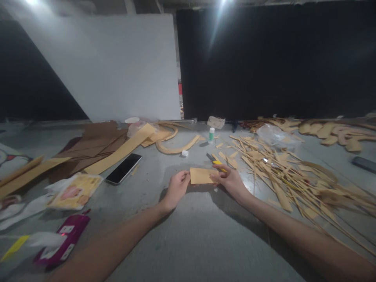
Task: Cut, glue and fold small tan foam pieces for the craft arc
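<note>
Between my two hands is a small tan rectangular piece [201, 176], looking like leather or stiff paper, raised a little over the grey table. My left hand [176, 188] pinches its left edge between thumb and fingers. At its right end, my right hand [230, 181] grips the same piece with thumb and fingertips. A yellow and black tool [219, 162], perhaps a utility knife, is at my right fingers; whether they hold it or it lies behind them I cannot tell. Beyond stand a glue stick [211, 135] and a small white block [185, 153].
Tan strips and offcuts [279, 176] are heaped on the right with a clear plastic bag [276, 135]. A phone [123, 168], brown sheets [94, 141], a tissue pack [75, 191] and a purple device [63, 241] lie left. Curved tan pieces [173, 150] sit farther back.
</note>
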